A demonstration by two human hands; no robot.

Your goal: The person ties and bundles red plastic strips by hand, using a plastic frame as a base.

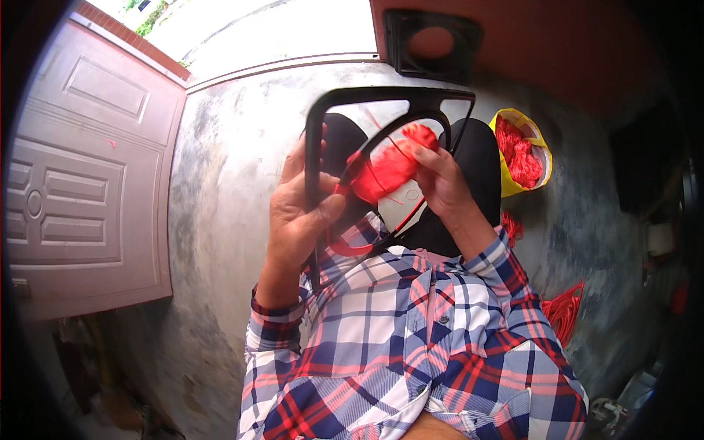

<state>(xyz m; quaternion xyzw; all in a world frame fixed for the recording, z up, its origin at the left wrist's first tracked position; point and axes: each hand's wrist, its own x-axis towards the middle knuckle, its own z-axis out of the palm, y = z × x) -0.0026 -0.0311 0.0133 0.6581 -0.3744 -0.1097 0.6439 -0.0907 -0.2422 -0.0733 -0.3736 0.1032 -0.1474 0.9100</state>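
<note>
1. The black frame (317, 139) is a thin, rounded rectangular hoop with a second curved bar inside its far half; it is held upright over the person's lap, in the middle of the scene.
2. The red cord bundle (387, 170) is a bright, glossy wad of thin cord, bunched against the inner curved bar; loose strands run from it across the frame's opening and down toward the near side.
3. The left hand (297, 213) has its grip clamped on the frame's left bar, thumb pressed across the front and fingers wrapped behind.
4. The right hand (438, 176) has its grip closed on the red cord bundle, fingertips pinching its far right side, so the bundle lies between the two hands and touches the frame.
5. A plaid shirt (411, 337) in blue, red and white fills the near part of the view, its sleeves covering both forearms.
6. To the right, a yellow bag (507, 183) stands on the concrete floor (227, 183) with more red cord inside it.
7. A loose red cord pile (565, 308) lies on the floor, near right.
8. A pink panelled door (81, 191) stands at the left.
</note>
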